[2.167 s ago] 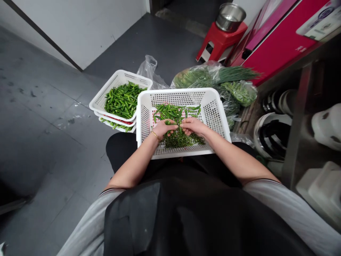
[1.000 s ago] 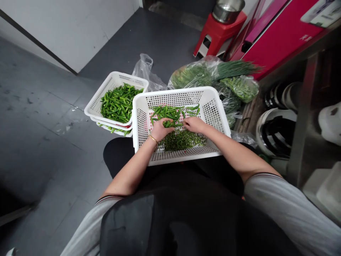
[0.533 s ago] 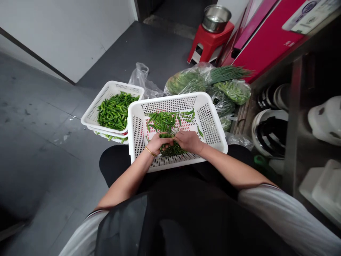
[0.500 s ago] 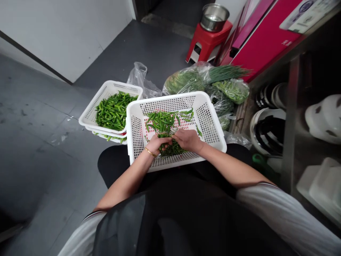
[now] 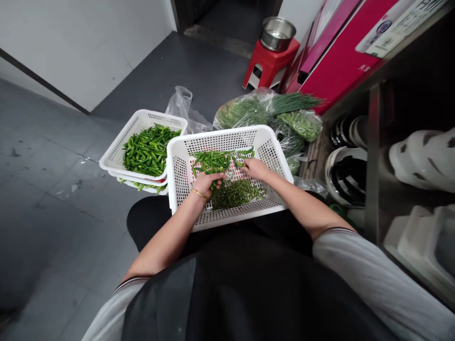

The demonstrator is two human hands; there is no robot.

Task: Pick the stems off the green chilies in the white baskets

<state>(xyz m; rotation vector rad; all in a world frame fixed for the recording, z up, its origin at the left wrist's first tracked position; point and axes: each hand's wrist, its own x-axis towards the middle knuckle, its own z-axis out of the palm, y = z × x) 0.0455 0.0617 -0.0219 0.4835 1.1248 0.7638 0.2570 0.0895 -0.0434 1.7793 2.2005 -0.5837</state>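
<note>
The left hand [image 5: 209,182] is grasping slender green chilies [image 5: 215,169] inside a white perforated plastic basket [image 5: 220,135], which is resting on the black-trousered lap [image 5: 148,219], probably for easy reach; the right hand [image 5: 254,169] is hovering beside more chilies [image 5: 236,162], its grip impossible to tell.

The red cabinet [image 5: 341,61] carries small white characters [image 5: 364,67]; the first appears to be 天, the remainder is blurred. The white label [image 5: 400,33] on it shows a round purple mark [image 5: 384,26] and illegible lettering.
</note>
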